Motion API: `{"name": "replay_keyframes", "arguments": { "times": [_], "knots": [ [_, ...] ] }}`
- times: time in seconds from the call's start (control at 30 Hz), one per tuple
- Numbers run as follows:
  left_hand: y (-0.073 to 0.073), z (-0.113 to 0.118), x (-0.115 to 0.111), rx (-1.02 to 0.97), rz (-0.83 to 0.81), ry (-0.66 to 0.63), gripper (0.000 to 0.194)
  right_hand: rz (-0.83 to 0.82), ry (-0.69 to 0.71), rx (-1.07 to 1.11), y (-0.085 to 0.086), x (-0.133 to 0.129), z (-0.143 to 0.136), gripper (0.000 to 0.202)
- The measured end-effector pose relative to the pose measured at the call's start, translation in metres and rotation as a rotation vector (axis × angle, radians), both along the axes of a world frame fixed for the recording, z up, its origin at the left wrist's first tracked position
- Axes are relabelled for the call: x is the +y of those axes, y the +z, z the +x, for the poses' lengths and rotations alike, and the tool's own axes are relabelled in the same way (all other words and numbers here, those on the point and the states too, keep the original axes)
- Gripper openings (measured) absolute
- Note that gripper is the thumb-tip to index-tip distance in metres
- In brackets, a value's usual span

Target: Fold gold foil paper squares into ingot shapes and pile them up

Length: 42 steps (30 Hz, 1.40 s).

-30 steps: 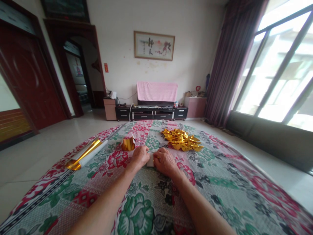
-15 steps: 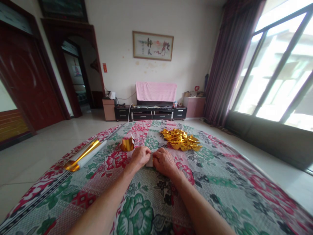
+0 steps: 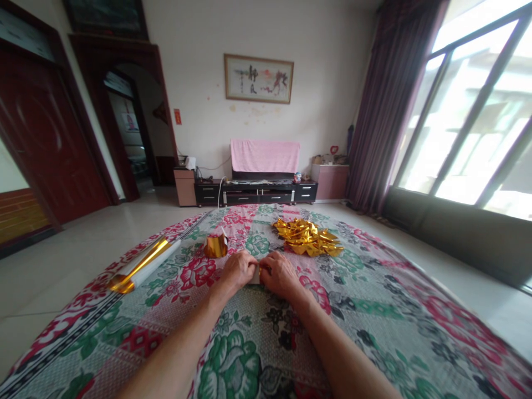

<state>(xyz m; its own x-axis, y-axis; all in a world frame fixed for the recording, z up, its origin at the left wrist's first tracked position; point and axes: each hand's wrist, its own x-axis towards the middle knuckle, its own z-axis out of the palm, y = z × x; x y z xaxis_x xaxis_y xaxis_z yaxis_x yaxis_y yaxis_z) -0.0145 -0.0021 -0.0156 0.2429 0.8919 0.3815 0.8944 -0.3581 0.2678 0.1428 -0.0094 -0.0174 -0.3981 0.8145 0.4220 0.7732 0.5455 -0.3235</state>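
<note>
A small piece of gold foil paper, pale side showing, lies between my two hands on the flowered cloth. My left hand pinches its left side with the fingertips. On the other side my right hand is closed on the paper, a sliver of gold showing at the fingers. Most of the paper is hidden by my hands. Just beyond the right hand sits a heap of folded gold foil pieces. Past my left hand stands a curled stack of gold foil paper.
A roll of gold and white foil paper lies at the left on the patterned tablecloth. Across the room stands a low black TV cabinet with a pink cloth above it. Windows are at the right.
My left hand has shifted slightly right, closer to my right hand, covering more of the paper. The right hand and the foil heap look unmoved.
</note>
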Motion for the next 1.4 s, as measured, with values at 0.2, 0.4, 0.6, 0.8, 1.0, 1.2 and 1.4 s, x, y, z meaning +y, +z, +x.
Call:
{"name": "replay_keyframes", "arguments": {
  "times": [0.2,0.4,0.6,0.8,1.0,1.2,1.4],
  "knots": [
    [0.0013,-0.0010,0.0003,0.074,0.015,-0.041,0.026,-0.028,0.013,0.001,0.0010,0.0030,0.0005,0.021],
    [-0.0005,-0.0011,0.0025,0.068,0.013,-0.051,0.026,-0.020,0.006,-0.004,0.0008,0.0032,0.0002,0.020],
    [-0.0017,-0.0022,0.0041,0.048,0.023,-0.096,0.027,-0.008,0.014,-0.001,0.0008,0.0013,0.0002,0.021],
    [0.0015,-0.0043,0.0008,-0.048,0.003,-0.127,0.032,-0.019,-0.006,0.003,0.0014,0.0009,0.0002,0.021],
    [0.0039,-0.0021,-0.0015,-0.174,-0.058,0.019,0.031,-0.026,-0.012,0.011,0.0010,0.0008,0.0002,0.020],
    [0.0058,-0.0024,-0.0020,-0.154,-0.078,0.078,0.022,-0.012,-0.015,0.020,0.0012,0.0007,0.0000,0.019],
    [0.0036,-0.0028,-0.0040,-0.045,0.000,0.025,0.020,-0.012,-0.005,0.016,0.0001,0.0021,-0.0003,0.020]
  ]
}}
